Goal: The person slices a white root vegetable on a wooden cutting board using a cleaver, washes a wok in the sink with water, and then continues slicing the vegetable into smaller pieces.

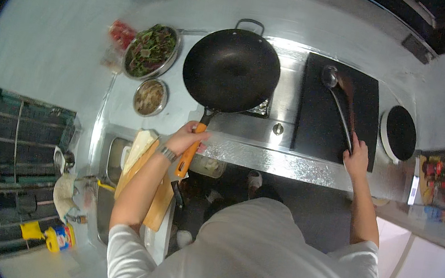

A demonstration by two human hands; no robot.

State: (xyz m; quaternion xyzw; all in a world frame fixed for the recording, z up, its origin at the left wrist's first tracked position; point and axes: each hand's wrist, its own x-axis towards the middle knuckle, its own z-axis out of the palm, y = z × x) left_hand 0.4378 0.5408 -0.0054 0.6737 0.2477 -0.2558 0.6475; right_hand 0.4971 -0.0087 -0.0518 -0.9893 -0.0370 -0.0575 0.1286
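Note:
A dark wok with a loop handle at its far side sits over the stove on the counter. My left hand is wrapped around its long orange handle, near the pan end. Off to the right, my right hand grips the lower ends of a metal ladle and a brown wooden spatula. Both utensils point away from me over a flat black panel, and my fingers hide their handle ends. Whether the utensils touch the panel I cannot tell.
Left of the wok stand a metal bowl of leafy greens and a smaller bowl of pale food. A cutting board and a black-handled knife lie near the sink. A round black-and-white pan stands far right.

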